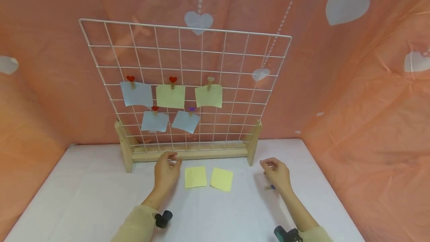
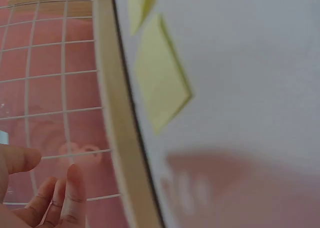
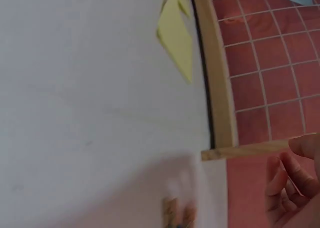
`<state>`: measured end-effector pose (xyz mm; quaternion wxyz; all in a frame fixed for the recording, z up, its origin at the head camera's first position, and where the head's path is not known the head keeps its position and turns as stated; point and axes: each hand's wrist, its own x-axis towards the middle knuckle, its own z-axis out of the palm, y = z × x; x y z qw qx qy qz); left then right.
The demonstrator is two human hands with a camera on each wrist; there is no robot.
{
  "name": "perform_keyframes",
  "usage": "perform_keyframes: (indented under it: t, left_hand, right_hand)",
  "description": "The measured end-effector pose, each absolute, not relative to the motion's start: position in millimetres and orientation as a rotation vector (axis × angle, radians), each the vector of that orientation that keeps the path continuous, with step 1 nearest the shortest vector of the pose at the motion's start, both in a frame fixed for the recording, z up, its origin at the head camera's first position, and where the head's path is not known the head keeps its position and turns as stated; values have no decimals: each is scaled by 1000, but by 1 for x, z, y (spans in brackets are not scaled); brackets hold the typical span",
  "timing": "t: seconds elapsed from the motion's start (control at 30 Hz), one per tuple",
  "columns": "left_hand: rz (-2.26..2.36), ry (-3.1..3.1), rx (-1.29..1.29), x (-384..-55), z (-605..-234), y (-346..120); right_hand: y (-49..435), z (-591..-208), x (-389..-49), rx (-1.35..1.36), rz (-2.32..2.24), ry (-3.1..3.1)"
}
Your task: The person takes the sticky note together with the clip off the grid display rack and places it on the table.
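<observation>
My left hand (image 1: 168,171) hovers at the front of the wooden stand, its fingers loosely bent with a gap between thumb and fingertips and nothing held. Two yellow sticky notes (image 1: 196,177) lie side by side on the table just to its right. On the other side, my right hand (image 1: 277,174) is raised over the table near the stand's right foot, fingers relaxed and empty. Below it lie small wooden clothespins (image 3: 170,210), mostly covered by the hand in the head view. A white wire grid (image 1: 231,85) rises from the stand behind both hands.
Heart-topped clothespins hold blue notes (image 1: 137,93) and pale yellow notes (image 1: 171,96) on the grid's left and middle, in two rows. The wooden stand (image 1: 191,155) runs along the table's back. Pink cloth (image 1: 336,85) with white hearts surrounds the white table (image 1: 90,189).
</observation>
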<state>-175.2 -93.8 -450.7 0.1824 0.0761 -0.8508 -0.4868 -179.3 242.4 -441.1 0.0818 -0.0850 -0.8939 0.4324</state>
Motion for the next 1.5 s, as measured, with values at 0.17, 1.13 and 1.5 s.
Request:
perform_keyframes:
  t: [0.17, 1.13, 1.5]
  left_hand:
    - [-1396, -2356, 132, -182, -433, -94]
    - [-1488, -2066, -39, -210, -353, -68]
    - [-1510, -2014, -78, -217, -339, -61]
  right_hand:
    - [228, -424, -192, -156, 1329, -2617]
    - [166, -340, -230, 221, 1508, -2432]
    - [147, -313, -238, 331, 1563, -2346]
